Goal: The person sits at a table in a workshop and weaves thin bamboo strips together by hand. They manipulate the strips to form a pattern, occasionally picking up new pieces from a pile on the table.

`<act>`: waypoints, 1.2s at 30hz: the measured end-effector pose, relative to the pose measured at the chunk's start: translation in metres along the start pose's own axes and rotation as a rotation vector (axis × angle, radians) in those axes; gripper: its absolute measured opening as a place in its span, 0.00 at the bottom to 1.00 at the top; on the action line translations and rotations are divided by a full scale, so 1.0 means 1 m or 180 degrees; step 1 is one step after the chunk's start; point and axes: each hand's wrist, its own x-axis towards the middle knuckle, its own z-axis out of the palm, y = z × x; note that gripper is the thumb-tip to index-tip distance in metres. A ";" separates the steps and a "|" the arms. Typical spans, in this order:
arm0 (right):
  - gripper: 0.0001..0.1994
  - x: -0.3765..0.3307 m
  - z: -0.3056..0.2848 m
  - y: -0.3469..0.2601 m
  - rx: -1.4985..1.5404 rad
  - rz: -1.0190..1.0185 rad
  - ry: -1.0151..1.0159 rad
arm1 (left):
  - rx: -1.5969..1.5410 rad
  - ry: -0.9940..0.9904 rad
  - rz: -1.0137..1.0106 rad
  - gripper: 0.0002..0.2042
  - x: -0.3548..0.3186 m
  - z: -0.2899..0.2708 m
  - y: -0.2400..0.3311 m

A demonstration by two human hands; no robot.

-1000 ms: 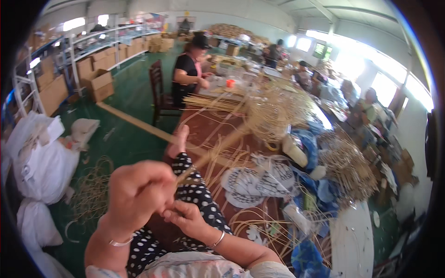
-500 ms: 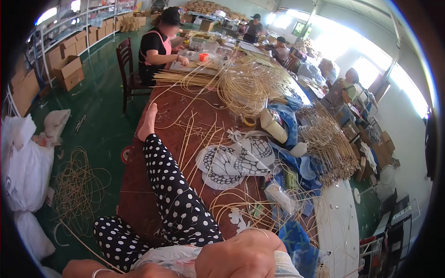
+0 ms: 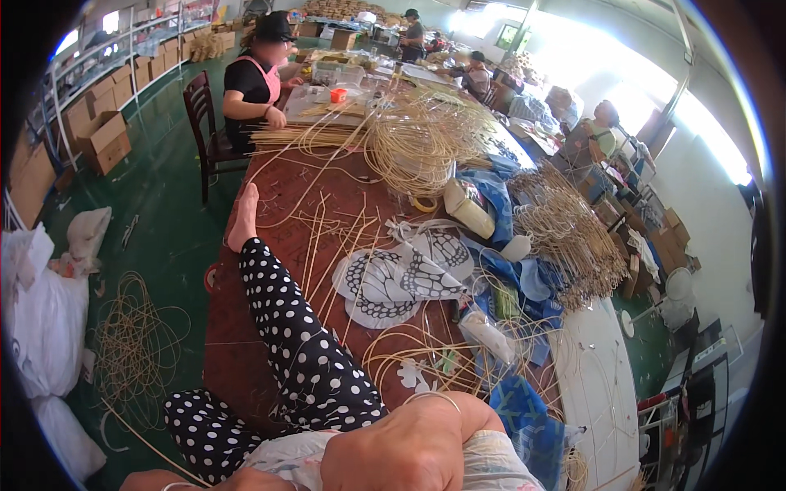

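At the lower edge, my right hand shows its bent back and knuckles, with a bangle on the wrist. Its fingers curl down out of view, and whatever they grip is hidden. My left hand lies low beside it, mostly cut off by the edge, fingers unseen. A thin cane strand runs up from the floor to the left wrist, where it disappears. Under both hands is a pale cloth over my lap. My leg in dotted trousers stretches along the reddish tabletop.
Cane strips and white butterfly-wing pieces lie on the table. Bundled cane hoops and blue cloth are to the right. A cane coil and white sacks rest on the floor. Several people work farther off, one in pink.
The whole view has shifted slightly, moving the table and people a little to the left. My right hand sits slightly farther left and higher. The seated person's arm has lowered.
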 end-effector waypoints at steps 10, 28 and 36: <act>0.02 -0.023 -0.009 0.018 -0.1469 0.1304 0.1801 | 0.0896 0.1255 -0.0246 0.02 0.002 -0.009 -0.022; 0.13 -0.002 0.034 0.010 -0.3459 0.1258 0.1498 | 0.2644 0.1720 -0.0275 0.12 -0.022 0.002 -0.028; 0.10 -0.021 0.026 0.017 -0.3099 0.0944 0.1137 | 0.1448 0.2320 -0.0263 0.05 -0.023 -0.002 -0.029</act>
